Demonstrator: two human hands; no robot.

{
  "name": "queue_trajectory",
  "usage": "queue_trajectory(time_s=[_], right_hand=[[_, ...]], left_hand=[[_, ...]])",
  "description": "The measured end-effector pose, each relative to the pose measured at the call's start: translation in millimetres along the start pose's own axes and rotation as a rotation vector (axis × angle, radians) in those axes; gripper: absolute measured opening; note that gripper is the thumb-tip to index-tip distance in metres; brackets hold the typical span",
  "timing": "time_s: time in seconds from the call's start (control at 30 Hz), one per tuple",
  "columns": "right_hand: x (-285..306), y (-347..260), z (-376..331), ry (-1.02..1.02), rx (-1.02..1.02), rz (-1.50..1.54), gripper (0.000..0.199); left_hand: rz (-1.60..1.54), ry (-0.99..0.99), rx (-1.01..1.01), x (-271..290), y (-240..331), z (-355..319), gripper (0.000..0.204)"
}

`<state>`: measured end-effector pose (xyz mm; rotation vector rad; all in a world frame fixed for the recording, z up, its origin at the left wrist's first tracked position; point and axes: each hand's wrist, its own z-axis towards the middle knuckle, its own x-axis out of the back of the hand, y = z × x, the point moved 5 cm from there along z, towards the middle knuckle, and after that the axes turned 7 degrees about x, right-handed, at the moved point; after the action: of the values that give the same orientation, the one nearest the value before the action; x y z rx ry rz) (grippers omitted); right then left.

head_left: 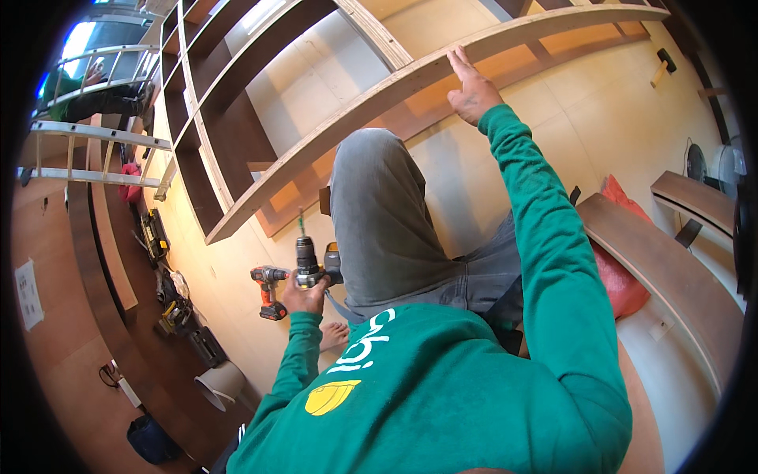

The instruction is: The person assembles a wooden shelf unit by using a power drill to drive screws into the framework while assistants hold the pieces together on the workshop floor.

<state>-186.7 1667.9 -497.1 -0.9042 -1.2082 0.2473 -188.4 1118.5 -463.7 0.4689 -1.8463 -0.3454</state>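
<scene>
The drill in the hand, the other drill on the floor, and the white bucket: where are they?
drill in the left hand (307, 259): head view, on its dark body.
red drill (268, 291): head view, on its handle.
white bucket (221, 382): head view, on its side wall.

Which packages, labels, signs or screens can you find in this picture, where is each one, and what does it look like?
Paper sheet: stuck on the brown wall at far left; white rectangle with small dark print.
Shirt print: on the green shirt, lower middle; white lettering above a yellow rounded emblem.
Red bag: by the curved brown board at right; crumpled and plain.
No screens in view.
</scene>
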Motion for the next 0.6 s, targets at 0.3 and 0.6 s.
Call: queue_trajectory(time_s=[0.3, 0.6], right_hand=[[23, -45, -63, 0.220, 0.013, 0.357, 0.068], [42, -235, -90, 0.389, 0.747, 0.037, 0.084]], left_hand=[[-0.343, 0.073, -0.304, 79, 135, -19, 0.036], [-0.079, 0.215, -1.024, 126, 325, -18, 0.041]])
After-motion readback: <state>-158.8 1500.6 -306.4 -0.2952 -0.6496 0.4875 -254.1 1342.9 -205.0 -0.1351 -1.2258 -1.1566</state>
